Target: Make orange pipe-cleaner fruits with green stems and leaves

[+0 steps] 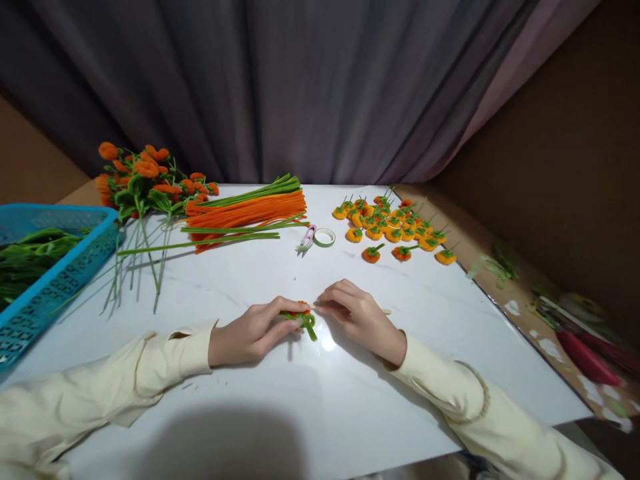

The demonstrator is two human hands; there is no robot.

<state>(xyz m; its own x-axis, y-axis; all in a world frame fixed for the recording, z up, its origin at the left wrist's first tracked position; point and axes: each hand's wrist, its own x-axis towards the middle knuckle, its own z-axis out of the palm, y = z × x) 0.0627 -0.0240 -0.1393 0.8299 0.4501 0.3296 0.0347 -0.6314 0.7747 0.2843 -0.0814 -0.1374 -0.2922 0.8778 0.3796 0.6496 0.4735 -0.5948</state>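
Observation:
My left hand (257,331) is closed in a pinch on a small fuzzy pipe-cleaner flower (310,327), with green loops below and a bit of orange above. Part of this flower is hidden by the fingers. Across from it, my right hand (361,317) grips a thin, pale wooden stick (387,311). The stick's tip meets the orange part by the left fingertips, while its other end sticks out behind the right hand. Both hands are low over the white table (280,407). Beyond them lie small pink-handled scissors (309,237) and a roll of green tape (325,237).
Orange pipe cleaners (250,213) and green pipe cleaners (280,188) lie in a bundle at the back. Orange flowers with stems (145,170) stand left, near a blue basket (55,293) of green leaves. Several yellow-orange flower heads (393,235) sit right. Scraps (550,348) litter the right-hand side.

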